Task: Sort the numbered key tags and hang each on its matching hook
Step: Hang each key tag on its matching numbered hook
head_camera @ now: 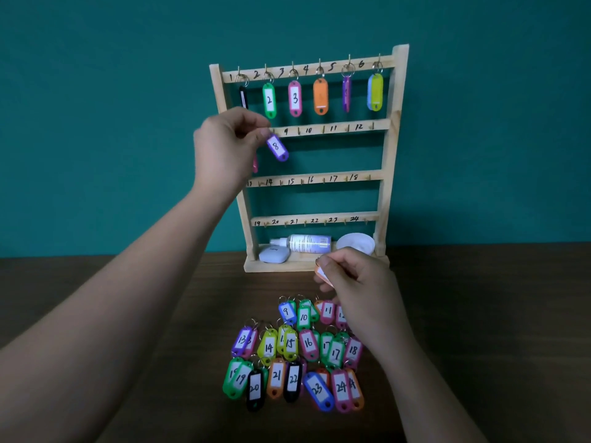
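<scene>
Left hand (230, 139) pinches the ring of purple tag 8 (277, 148) at the wooden rack (390, 148), second rail. Right hand (355, 276) grips an orange tag (320, 274), number hidden. Hooks one to six (319, 69) are filled; seven possibly too, behind the left hand. Tags nine to twenty-four (308, 343) lie in rows on the table (128, 314), unhung.

Handwritten numbers run along the rack's (392, 139) rails: 1 to 6 on the top rail (307, 71), 9 to 12 on the second rail (345, 126), 14 to 18 on the third rail (319, 180), and 19 to 24 on the fourth rail (315, 219). On the top rail, the hung green tag (269, 100) reads 2 and the pink tag (295, 98) reads 3. The purple tag (277, 148) pinched by the left hand (224, 139) reads 8. Loose tags (308, 343) on the counter (511, 298) show 9 to 11, 13 to 18 and 19 to 24. The print on the bottle (308, 243) is illegible.
</scene>
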Demonstrator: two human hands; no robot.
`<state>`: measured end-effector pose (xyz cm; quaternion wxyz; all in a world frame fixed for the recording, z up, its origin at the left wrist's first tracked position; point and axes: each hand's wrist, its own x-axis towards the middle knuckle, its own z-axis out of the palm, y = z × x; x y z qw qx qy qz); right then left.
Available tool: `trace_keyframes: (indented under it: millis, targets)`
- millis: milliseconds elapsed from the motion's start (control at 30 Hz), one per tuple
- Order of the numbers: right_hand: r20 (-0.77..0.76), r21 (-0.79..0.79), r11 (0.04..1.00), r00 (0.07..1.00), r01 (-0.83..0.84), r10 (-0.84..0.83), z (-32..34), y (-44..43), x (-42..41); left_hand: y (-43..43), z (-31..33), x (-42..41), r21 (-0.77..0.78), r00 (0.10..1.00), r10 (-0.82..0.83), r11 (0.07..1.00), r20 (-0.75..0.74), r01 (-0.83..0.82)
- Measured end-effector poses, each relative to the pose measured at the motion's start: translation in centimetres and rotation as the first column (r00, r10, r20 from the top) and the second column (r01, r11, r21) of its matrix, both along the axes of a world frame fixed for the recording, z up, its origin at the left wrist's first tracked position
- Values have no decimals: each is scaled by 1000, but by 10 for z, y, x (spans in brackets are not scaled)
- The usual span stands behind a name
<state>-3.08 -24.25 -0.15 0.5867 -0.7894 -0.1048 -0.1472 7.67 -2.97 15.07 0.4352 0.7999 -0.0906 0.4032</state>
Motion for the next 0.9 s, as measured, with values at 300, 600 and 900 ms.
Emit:
trace_keyframes:
  millis: [300,600,900]
  targets:
    - [4,-16,1000,1000,1,-1,0,-1,-1,-16,13,3,209,986,151,964,69,-163]
    - [-10,17,1000,1000,11,-11,1,-4,0,-15,5,-12,320,974,201,920,107,-226]
    - [3,172,983,998,63,-64,1,-7,3,-54,-66,-80,274,943,-168,929,-286,249]
